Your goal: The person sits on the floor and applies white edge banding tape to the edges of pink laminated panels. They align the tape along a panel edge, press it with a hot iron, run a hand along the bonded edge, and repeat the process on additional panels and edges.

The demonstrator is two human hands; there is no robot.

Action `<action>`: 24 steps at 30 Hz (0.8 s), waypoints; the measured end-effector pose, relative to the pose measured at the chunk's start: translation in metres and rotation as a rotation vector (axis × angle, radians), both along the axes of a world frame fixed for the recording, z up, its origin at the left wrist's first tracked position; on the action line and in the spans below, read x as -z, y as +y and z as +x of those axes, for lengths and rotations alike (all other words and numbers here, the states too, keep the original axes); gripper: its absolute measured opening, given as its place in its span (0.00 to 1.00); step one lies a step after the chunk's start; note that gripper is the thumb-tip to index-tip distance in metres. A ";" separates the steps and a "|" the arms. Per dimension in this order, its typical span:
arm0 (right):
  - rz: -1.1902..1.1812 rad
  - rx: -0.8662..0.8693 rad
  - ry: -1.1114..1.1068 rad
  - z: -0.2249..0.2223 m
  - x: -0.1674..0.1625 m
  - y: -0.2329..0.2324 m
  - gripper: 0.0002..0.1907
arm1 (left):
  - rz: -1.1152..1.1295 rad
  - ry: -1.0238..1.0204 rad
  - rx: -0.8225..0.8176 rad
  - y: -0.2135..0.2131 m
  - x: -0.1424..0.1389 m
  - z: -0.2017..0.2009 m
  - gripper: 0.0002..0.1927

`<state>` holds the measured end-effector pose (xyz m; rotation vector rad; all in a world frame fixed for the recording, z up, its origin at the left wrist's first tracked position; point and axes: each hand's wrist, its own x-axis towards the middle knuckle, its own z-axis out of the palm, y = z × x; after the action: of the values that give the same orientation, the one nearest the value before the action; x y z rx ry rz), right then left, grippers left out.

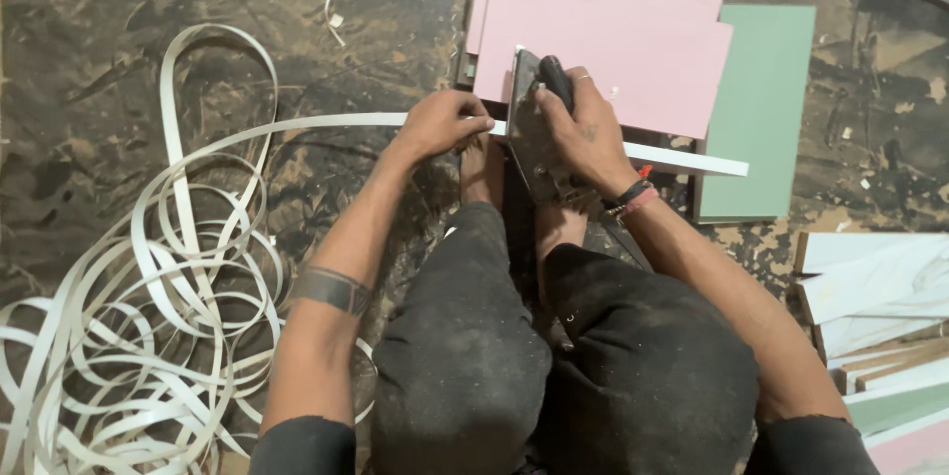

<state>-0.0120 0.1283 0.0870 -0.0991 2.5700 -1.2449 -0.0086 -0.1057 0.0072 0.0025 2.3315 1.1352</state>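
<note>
My right hand [585, 129] grips the black handle of a small metal iron-like tool [534, 129], pressing it onto a white edge-band strip [682, 159] along the upturned edge of a board. My left hand [442, 122] pinches the same strip just left of the tool, holding it against the board edge. The strip trails leftward into loose loops [168, 267] on the floor. My bare feet [482, 169] brace the board between my knees.
Pink laminated boards [613, 30] lie stacked beyond the tool, with a green board [761, 109] to their right. More white, green and pink boards [880, 337] are piled at the right edge. The dark floor [89, 89] is dusty and littered with scraps.
</note>
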 end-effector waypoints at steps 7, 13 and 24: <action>0.039 0.011 -0.008 0.001 -0.002 -0.010 0.20 | -0.117 0.326 0.003 0.013 0.027 0.008 0.15; 0.017 0.018 -0.072 0.003 -0.010 -0.017 0.20 | -0.020 0.343 -0.097 0.013 0.036 0.021 0.14; 0.014 -0.021 -0.008 0.005 -0.006 -0.013 0.20 | 0.073 0.607 -0.314 0.027 0.036 0.048 0.09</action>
<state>-0.0072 0.1156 0.0932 -0.1172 2.5641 -1.2171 0.0394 -0.0789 -0.0288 0.0092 2.8914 1.5412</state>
